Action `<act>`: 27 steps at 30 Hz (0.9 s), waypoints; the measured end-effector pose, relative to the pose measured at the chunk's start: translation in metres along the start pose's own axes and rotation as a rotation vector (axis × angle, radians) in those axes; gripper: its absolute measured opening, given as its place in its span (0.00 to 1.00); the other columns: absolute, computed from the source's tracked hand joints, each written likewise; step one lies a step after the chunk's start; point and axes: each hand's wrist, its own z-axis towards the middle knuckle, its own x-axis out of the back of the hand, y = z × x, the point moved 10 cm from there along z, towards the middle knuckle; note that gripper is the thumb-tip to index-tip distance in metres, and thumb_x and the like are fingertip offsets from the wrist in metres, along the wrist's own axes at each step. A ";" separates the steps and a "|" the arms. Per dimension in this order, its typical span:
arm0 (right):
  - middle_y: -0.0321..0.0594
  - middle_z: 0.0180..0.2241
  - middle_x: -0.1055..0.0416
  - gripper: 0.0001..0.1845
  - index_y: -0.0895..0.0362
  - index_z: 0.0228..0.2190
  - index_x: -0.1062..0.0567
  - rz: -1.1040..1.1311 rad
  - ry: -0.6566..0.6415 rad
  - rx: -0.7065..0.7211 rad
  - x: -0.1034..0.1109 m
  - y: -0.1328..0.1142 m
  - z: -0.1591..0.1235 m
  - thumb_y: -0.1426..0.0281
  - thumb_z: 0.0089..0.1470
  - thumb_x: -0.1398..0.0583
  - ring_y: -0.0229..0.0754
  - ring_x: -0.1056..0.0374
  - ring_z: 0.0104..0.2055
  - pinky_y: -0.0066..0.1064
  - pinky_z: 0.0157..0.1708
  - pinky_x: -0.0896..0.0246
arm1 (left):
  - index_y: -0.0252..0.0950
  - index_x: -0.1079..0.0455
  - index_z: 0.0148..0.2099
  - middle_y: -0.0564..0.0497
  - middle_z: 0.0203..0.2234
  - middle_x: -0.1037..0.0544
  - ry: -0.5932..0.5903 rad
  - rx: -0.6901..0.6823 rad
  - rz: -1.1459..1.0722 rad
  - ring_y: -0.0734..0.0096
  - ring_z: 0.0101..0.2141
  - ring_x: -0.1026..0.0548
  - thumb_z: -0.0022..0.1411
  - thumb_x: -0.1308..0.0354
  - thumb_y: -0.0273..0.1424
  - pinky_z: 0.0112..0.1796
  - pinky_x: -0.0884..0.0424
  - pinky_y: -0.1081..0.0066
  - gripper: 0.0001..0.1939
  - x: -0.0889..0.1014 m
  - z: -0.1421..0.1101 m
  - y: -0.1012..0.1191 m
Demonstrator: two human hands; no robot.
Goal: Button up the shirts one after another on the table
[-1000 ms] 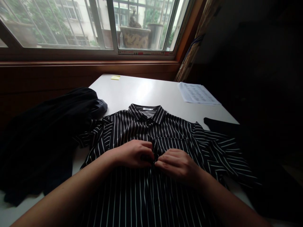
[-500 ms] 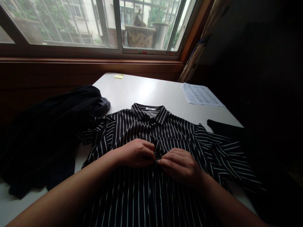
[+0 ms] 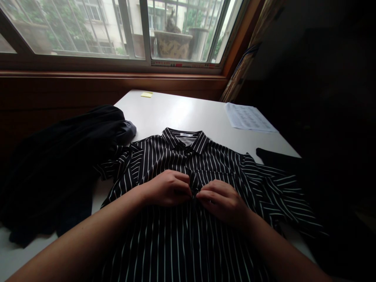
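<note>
A black shirt with white stripes (image 3: 164,231) lies front up on the white table, its collar pointing toward the window. My left hand (image 3: 169,188) pinches the shirt's front opening at mid-chest. Facing it, my right hand (image 3: 221,199) pinches the other edge of the opening, with the fingertips of both hands nearly meeting. A small fold of the striped cloth rises between them. Any button there is too small and dark to make out. The short sleeves spread out to either side.
A heap of dark clothing (image 3: 58,164) covers the table's left side. Printed sheets (image 3: 249,118) lie at the back right, near a black cloth (image 3: 276,156). A yellow sticky note (image 3: 146,94) is at the far edge of the white table (image 3: 173,109), below the window.
Both hands have shifted up slightly along the front opening. My right fingers have lifted a little and changed their pinch. The shirt lies as before.
</note>
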 end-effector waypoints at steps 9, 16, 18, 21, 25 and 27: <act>0.39 0.31 0.26 0.07 0.56 0.41 0.23 -0.038 -0.101 -0.049 -0.014 0.010 -0.002 0.72 0.63 0.41 0.38 0.32 0.31 0.33 0.34 0.36 | 0.37 0.24 0.38 0.50 0.29 0.26 0.010 -0.022 0.075 0.72 0.29 0.27 0.63 0.42 0.27 0.32 0.32 0.72 0.05 0.000 -0.002 0.000; 0.40 0.31 0.26 0.05 0.56 0.39 0.22 -0.006 -0.032 -0.101 -0.006 0.016 -0.003 0.72 0.63 0.40 0.40 0.31 0.33 0.33 0.35 0.34 | 0.37 0.26 0.39 0.50 0.32 0.24 0.054 -0.066 0.202 0.72 0.29 0.27 0.63 0.43 0.27 0.32 0.33 0.71 0.05 0.007 -0.002 0.004; 0.40 0.31 0.26 0.06 0.57 0.38 0.22 -0.007 -0.012 -0.106 -0.004 0.017 -0.003 0.71 0.63 0.40 0.40 0.31 0.32 0.33 0.35 0.33 | 0.38 0.26 0.39 0.50 0.31 0.25 0.066 -0.079 0.255 0.72 0.29 0.27 0.64 0.44 0.28 0.32 0.33 0.70 0.05 0.009 -0.002 0.005; 0.40 0.32 0.26 0.06 0.56 0.39 0.22 0.003 -0.001 -0.132 -0.002 0.020 -0.003 0.71 0.62 0.40 0.40 0.30 0.33 0.33 0.36 0.31 | 0.37 0.27 0.38 0.50 0.31 0.25 0.083 -0.097 0.296 0.71 0.29 0.27 0.65 0.44 0.29 0.32 0.33 0.70 0.05 0.011 -0.002 0.007; 0.41 0.33 0.26 0.07 0.56 0.40 0.22 0.038 -0.004 -0.170 -0.002 0.026 -0.005 0.72 0.62 0.40 0.40 0.29 0.34 0.33 0.36 0.30 | 0.36 0.28 0.39 0.49 0.32 0.25 0.088 -0.101 0.310 0.71 0.29 0.27 0.66 0.46 0.30 0.32 0.33 0.70 0.06 0.013 -0.001 0.008; 0.41 0.33 0.26 0.07 0.56 0.40 0.22 0.052 -0.002 -0.177 -0.001 0.027 -0.005 0.72 0.62 0.40 0.40 0.30 0.34 0.33 0.36 0.30 | 0.36 0.28 0.39 0.49 0.32 0.24 0.091 -0.093 0.304 0.71 0.30 0.27 0.66 0.46 0.29 0.32 0.33 0.69 0.06 0.014 -0.001 0.007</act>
